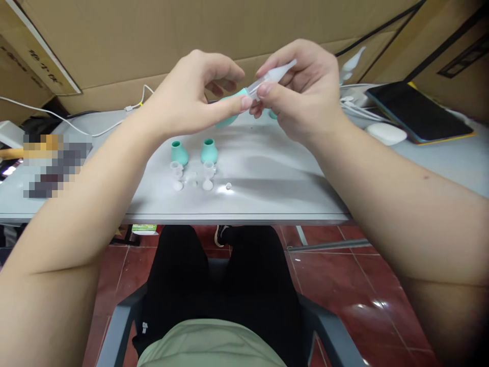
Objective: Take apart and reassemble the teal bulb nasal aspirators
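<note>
My right hand (301,86) pinches a clear tube with a white pointed nozzle (278,72), tilted up to the right. At the tube's lower left end is a teal bulb (228,120), partly hidden behind my left hand (208,94). The left thumb tip touches near the joint, while the other left fingers are spread apart. Below, two small teal bulbs (209,151) (179,153) stand upright on the table. In front of them lie clear plastic pieces (208,169) (177,169) with round white ends, and a tiny clear cap (228,186).
On the grey table (267,201), a dark tablet (420,112), a white oval object (386,133) and cables sit at right. Another white nozzle (352,62) stands behind. Cardboard (160,35) backs the table; a pixelated area is at left.
</note>
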